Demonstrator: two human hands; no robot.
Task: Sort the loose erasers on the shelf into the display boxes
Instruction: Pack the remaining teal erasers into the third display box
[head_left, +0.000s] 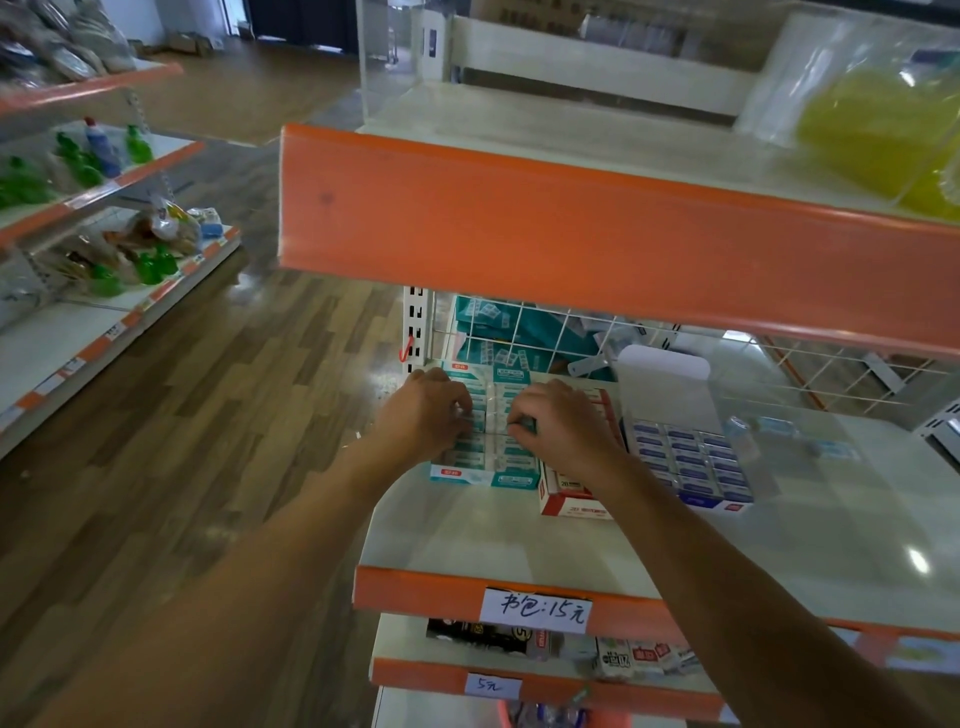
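A teal-and-white display box (485, 477) of erasers stands at the shelf's left end. Both my hands are over it. My left hand (426, 410) curls its fingers onto the erasers in the box's left column. My right hand (558, 421) pinches a teal-and-white eraser (524, 426) in the right column with curled fingers. A red-and-white display box (569, 501) sits just right of it, partly under my right wrist. A blue-and-white display box (691, 462) full of erasers stands further right. Loose erasers (831, 449) lie at the shelf's right.
The orange-edged shelf (519, 551) has an upper shelf (571, 228) overhanging low above the boxes. A white wire grid (545, 332) backs the shelf, with teal packages behind it. Another shelving unit (104, 249) stands across the wooden aisle to the left.
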